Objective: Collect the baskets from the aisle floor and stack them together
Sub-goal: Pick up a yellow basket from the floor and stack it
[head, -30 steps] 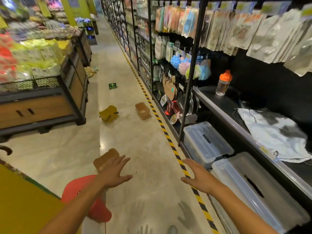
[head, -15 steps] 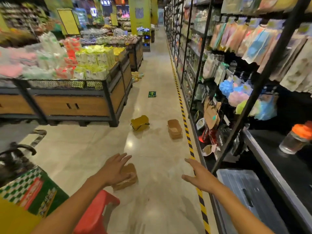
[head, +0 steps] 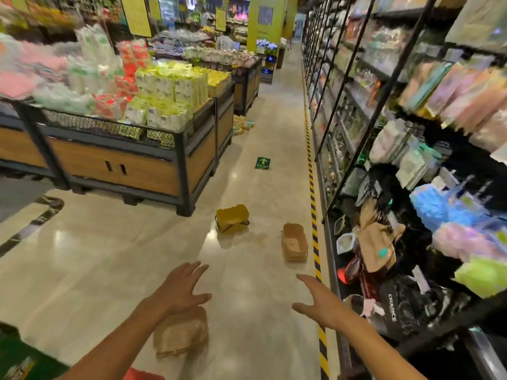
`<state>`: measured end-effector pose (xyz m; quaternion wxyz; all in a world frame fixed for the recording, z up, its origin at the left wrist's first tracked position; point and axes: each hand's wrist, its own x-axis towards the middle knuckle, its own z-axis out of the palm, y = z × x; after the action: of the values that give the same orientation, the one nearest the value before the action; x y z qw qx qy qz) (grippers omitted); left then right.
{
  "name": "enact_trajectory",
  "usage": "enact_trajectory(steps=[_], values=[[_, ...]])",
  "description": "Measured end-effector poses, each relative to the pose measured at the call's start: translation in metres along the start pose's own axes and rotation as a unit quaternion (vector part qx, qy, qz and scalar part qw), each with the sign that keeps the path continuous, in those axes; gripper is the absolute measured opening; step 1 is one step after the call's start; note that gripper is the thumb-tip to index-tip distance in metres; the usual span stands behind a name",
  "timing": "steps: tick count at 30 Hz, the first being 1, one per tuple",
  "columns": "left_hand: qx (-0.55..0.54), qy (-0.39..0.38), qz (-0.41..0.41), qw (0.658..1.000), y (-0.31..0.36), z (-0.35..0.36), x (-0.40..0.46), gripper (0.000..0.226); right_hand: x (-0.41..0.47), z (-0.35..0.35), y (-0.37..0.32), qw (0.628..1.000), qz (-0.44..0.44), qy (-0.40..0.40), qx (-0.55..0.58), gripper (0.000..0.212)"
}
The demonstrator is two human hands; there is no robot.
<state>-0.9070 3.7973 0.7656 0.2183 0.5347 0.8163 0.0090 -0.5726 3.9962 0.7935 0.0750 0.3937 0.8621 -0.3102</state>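
**Ana:** Neither grip has anything in it. The left hand [head: 181, 290] is spread, fingers straight, above the nearest brown basket [head: 179, 334]; the right hand [head: 318, 300] is just as open, hanging over bare aisle floor [head: 109, 259].

**Ben:** What could go wrong?

**Ana:** The picture is smeared, so the head seems to be swinging. A grab made mid-swing might catch only the rim and tip the basket. Also, the red stool [head: 142, 375] sits at the bottom edge, close enough to trip on.

**Ben:** And the baskets?

**Ana:** Three, all on the floor. The near one is woven-looking, brown, lying tilted. Farther up, a yellow basket [head: 232, 217] with a dark handle lies on its side, and a second brown basket [head: 295, 244] stands upright beside the striped floor tape [head: 315, 242]. None stacked yet.
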Motion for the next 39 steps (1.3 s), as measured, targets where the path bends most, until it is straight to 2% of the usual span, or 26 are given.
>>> enact_trajectory(steps=[3, 7, 17, 25, 33, 39], values=[[-0.003, 0.005, 0.0, 1.0, -0.004, -0.032, 0.062, 0.087, 0.063, -0.041, -0.003, 1.0, -0.004, 0.022, 0.004, 0.084], [-0.017, -0.01, 0.003, 1.0, -0.003, -0.051, 0.124, 0.088, 0.13, -0.066, 0.003, 1.0, -0.005, -0.005, 0.027, 0.084], [-0.001, -0.026, -0.07, 0.997, -0.01, -0.104, 0.303, 0.088, 0.349, -0.144, 0.033, 0.999, -0.039, -0.036, -0.008, 0.086], [-0.014, 0.006, -0.132, 0.991, -0.02, -0.188, 0.443, 0.086, 0.555, -0.255, 0.026, 0.991, -0.101, -0.071, -0.045, 0.087], [-0.035, -0.056, -0.163, 0.984, -0.072, -0.191, 0.561, 0.087, 0.704, -0.267, 0.016, 0.983, -0.101, -0.136, -0.067, 0.085], [-0.064, -0.097, -0.171, 0.978, -0.122, -0.179, 0.659, 0.086, 0.8, -0.265, 0.023, 0.977, -0.045, -0.188, -0.087, 0.087]])
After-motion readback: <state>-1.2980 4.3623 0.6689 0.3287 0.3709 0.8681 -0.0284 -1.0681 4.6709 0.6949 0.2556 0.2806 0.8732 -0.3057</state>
